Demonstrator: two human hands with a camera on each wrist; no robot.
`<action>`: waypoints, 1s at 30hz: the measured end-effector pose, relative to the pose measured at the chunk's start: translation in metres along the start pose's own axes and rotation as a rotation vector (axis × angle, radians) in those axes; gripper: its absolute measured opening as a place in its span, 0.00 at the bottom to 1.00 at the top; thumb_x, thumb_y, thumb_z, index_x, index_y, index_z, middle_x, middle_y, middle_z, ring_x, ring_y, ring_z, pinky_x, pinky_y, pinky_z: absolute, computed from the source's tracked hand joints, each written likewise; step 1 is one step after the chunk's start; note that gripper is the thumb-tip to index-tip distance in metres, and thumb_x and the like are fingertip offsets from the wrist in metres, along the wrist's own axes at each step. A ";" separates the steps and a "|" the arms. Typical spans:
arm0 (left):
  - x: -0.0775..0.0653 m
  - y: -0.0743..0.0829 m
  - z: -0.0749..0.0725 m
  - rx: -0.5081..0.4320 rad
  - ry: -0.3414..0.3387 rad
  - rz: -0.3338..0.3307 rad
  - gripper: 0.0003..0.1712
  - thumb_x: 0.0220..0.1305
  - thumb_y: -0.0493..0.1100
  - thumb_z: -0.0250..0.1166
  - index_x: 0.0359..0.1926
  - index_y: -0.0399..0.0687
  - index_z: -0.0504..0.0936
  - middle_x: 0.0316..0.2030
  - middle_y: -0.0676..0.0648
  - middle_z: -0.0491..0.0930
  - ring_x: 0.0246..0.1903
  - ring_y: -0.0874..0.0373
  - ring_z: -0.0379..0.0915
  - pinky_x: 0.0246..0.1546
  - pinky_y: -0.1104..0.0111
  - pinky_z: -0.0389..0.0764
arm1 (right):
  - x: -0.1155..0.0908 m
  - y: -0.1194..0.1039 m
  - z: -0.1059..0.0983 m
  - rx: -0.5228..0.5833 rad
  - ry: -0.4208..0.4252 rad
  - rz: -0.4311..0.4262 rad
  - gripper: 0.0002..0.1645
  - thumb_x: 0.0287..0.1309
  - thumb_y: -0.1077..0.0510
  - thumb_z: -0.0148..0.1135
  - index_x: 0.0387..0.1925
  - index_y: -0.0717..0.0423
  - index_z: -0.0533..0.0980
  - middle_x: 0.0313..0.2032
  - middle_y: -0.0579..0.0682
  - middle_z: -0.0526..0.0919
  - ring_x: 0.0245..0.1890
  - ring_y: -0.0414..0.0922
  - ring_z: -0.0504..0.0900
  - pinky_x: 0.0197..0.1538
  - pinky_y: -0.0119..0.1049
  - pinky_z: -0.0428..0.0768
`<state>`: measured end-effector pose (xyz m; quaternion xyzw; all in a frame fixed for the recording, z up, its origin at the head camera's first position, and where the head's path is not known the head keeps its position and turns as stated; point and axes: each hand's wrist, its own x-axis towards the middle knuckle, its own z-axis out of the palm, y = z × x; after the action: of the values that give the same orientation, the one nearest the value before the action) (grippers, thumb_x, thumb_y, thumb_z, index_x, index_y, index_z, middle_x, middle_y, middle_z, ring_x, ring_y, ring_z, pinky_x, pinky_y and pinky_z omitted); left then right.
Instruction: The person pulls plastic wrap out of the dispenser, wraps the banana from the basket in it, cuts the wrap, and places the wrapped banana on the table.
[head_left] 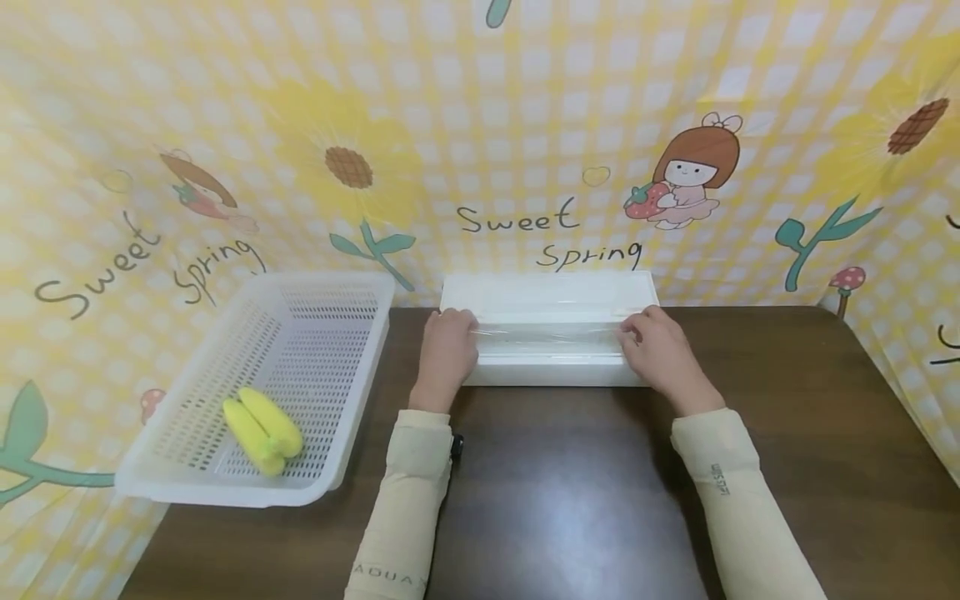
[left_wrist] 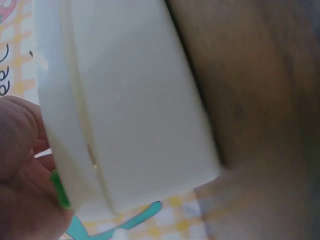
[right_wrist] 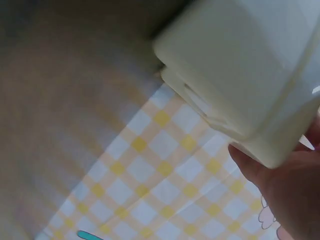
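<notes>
Evenly flanked: one box, long axis running crosswise

Box is sitting at the far edge of the bench, between one left hand and one right hand, neither lying nearer; fingers of both are pinching one film along it. Leftward, one basket is carrying one yellow bunch.

The box and basket are white, the table brown, 2 sleeves beige, the cloth yellow-checked.

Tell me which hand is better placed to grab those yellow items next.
Probably the left hand: it's nearer the basket with the yellow items. The right hand is at the far end of the white box.
</notes>
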<state>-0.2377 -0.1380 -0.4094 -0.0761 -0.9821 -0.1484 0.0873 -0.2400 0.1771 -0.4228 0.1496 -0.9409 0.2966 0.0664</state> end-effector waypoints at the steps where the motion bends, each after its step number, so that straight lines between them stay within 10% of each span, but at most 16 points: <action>1: -0.001 0.001 0.000 0.041 -0.014 0.013 0.10 0.70 0.31 0.58 0.40 0.37 0.86 0.38 0.40 0.85 0.49 0.43 0.77 0.69 0.46 0.60 | 0.000 0.000 -0.001 -0.020 -0.009 -0.015 0.12 0.67 0.63 0.59 0.43 0.70 0.81 0.38 0.60 0.74 0.37 0.56 0.75 0.44 0.52 0.76; 10: 0.005 0.009 -0.011 0.387 -0.167 0.126 0.15 0.72 0.35 0.58 0.28 0.44 0.87 0.31 0.43 0.81 0.41 0.47 0.77 0.59 0.49 0.72 | 0.015 -0.005 -0.015 -0.202 -0.175 -0.092 0.09 0.63 0.64 0.63 0.39 0.68 0.84 0.32 0.58 0.76 0.32 0.54 0.76 0.41 0.50 0.76; 17: 0.008 0.006 -0.010 0.375 -0.211 0.113 0.15 0.70 0.31 0.57 0.28 0.43 0.86 0.32 0.43 0.79 0.43 0.47 0.76 0.65 0.49 0.65 | 0.021 -0.005 -0.010 -0.314 -0.166 -0.225 0.12 0.63 0.64 0.66 0.22 0.59 0.82 0.23 0.52 0.70 0.25 0.50 0.69 0.30 0.45 0.72; 30: 0.004 -0.009 -0.012 0.365 -0.104 0.262 0.16 0.68 0.33 0.62 0.22 0.47 0.83 0.20 0.49 0.73 0.30 0.51 0.68 0.47 0.55 0.72 | 0.017 -0.003 -0.005 -0.337 -0.081 -0.231 0.08 0.64 0.66 0.64 0.27 0.63 0.79 0.25 0.54 0.75 0.26 0.54 0.76 0.34 0.51 0.78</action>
<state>-0.2412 -0.1501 -0.3998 -0.1936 -0.9776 0.0486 0.0674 -0.2548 0.1733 -0.4134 0.2550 -0.9557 0.1193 0.0861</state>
